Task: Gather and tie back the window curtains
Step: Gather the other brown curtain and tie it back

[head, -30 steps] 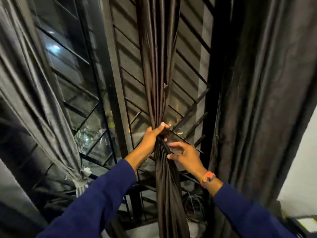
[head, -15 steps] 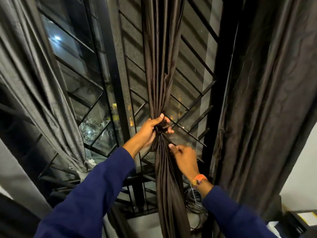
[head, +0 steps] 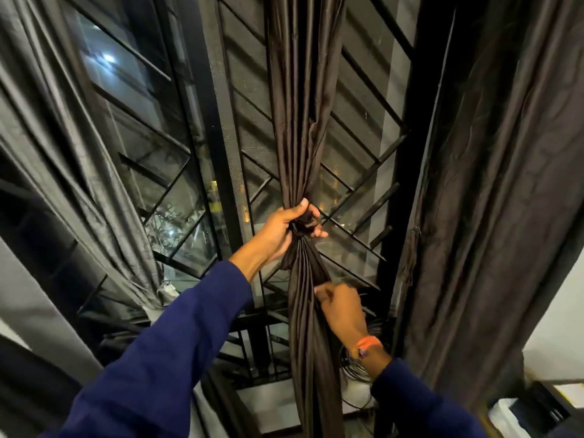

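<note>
I see open gaps on both sides of the bunched middle curtain (head: 305,121), wide enough for a hand. Behind them the window grille (head: 363,172) blocks any reach further, and the hanging right curtain (head: 493,184) closes off that side.

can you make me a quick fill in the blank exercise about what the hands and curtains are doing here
1. The left hand grips the bunched middle curtain at its ____.
2. The right hand pinches the middle curtain ____ the left hand.
3. The grey curtain at the left is already ____ back.
4. The right wrist wears an ____ band.

Missing words: knot; below; tied; orange
</note>
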